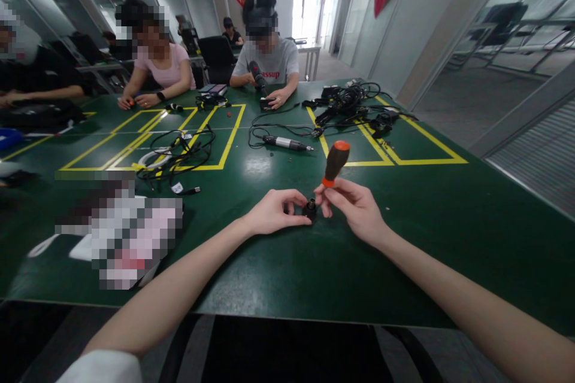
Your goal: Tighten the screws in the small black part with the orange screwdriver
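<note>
A small dark round part (309, 210) sits on the green table (251, 275) in front of me. My left hand (281, 210) is closed on it from the left, thumb and fingers at its side. In my right hand (348, 200) is a screwdriver (336, 163) with a dark handle and orange ends, held by its lower end with the handle tilted up. The right fingertips are just right of the dark part. The screwdriver's tip is too small to make out.
Beyond my hands lies a grey and black pen-like tool (287, 143) with a cord. Cables (179, 152) lie at the left, and a larger cable pile (350, 105) at the back right. A blurred pouch (144, 233) is near left. Several people sit across the table.
</note>
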A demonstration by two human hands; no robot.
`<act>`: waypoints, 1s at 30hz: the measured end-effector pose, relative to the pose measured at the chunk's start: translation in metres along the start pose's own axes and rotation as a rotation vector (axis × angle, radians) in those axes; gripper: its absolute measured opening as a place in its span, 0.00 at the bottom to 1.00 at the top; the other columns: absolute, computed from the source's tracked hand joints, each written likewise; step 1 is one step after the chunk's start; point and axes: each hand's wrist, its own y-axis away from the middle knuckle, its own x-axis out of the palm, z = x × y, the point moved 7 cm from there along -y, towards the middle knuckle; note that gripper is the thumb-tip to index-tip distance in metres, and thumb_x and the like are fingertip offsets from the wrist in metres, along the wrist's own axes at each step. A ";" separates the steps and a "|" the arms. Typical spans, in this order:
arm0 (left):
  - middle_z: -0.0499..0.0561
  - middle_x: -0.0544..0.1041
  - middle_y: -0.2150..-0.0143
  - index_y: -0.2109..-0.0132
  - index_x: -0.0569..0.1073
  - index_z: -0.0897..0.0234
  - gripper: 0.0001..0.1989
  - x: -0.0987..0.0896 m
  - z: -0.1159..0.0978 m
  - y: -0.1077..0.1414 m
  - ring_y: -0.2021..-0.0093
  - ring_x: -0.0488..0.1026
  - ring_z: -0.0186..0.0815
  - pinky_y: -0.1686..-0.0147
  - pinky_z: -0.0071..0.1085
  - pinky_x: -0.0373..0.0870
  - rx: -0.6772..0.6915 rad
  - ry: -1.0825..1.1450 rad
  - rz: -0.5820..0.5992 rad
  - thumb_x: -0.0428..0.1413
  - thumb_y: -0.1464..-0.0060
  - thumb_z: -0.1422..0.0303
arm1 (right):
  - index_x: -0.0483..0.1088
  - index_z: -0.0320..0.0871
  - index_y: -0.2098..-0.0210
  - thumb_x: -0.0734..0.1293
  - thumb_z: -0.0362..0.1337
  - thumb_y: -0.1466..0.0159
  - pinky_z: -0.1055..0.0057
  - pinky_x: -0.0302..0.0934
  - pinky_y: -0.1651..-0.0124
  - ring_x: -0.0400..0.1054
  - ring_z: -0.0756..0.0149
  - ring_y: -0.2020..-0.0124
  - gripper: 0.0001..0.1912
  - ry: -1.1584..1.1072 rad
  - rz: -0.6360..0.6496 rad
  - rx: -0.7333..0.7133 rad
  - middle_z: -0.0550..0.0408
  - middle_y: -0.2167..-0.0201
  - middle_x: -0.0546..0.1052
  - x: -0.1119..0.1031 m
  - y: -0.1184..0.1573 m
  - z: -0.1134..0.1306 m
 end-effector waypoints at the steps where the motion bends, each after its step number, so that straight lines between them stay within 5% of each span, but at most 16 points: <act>1: 0.47 0.79 0.65 0.54 0.79 0.66 0.21 0.000 -0.001 0.000 0.71 0.69 0.28 0.69 0.26 0.66 0.002 -0.004 0.001 0.71 0.51 0.59 | 0.75 0.44 0.63 0.74 0.57 0.36 0.69 0.68 0.74 0.69 0.69 0.78 0.21 -0.012 -0.001 -0.002 0.56 0.74 0.78 0.000 0.000 0.000; 8: 0.47 0.79 0.65 0.55 0.79 0.66 0.20 0.000 -0.001 0.000 0.72 0.68 0.28 0.69 0.26 0.66 -0.013 -0.021 0.005 0.71 0.51 0.59 | 0.73 0.45 0.69 0.76 0.58 0.39 0.69 0.68 0.74 0.68 0.69 0.79 0.22 0.040 -0.060 -0.010 0.56 0.73 0.78 -0.003 0.000 0.000; 18: 0.50 0.82 0.61 0.54 0.80 0.66 0.20 0.000 -0.003 0.000 0.71 0.69 0.28 0.69 0.26 0.66 0.003 -0.035 0.007 0.71 0.50 0.59 | 0.73 0.45 0.59 0.74 0.57 0.36 0.69 0.68 0.74 0.70 0.69 0.79 0.21 -0.029 -0.003 -0.017 0.56 0.73 0.79 0.003 0.002 -0.001; 23: 0.50 0.82 0.61 0.54 0.79 0.66 0.20 0.000 -0.004 0.000 0.71 0.69 0.28 0.69 0.27 0.66 0.004 -0.028 0.010 0.71 0.50 0.60 | 0.72 0.45 0.67 0.76 0.54 0.37 0.70 0.68 0.74 0.70 0.69 0.79 0.20 0.005 -0.043 -0.012 0.56 0.74 0.79 0.000 0.002 -0.001; 30: 0.49 0.81 0.62 0.55 0.79 0.67 0.20 0.000 -0.003 0.000 0.71 0.69 0.28 0.68 0.27 0.66 -0.002 -0.034 0.010 0.71 0.50 0.60 | 0.75 0.44 0.65 0.72 0.58 0.34 0.70 0.67 0.75 0.69 0.70 0.80 0.22 -0.010 -0.029 -0.007 0.55 0.73 0.78 0.000 0.000 -0.001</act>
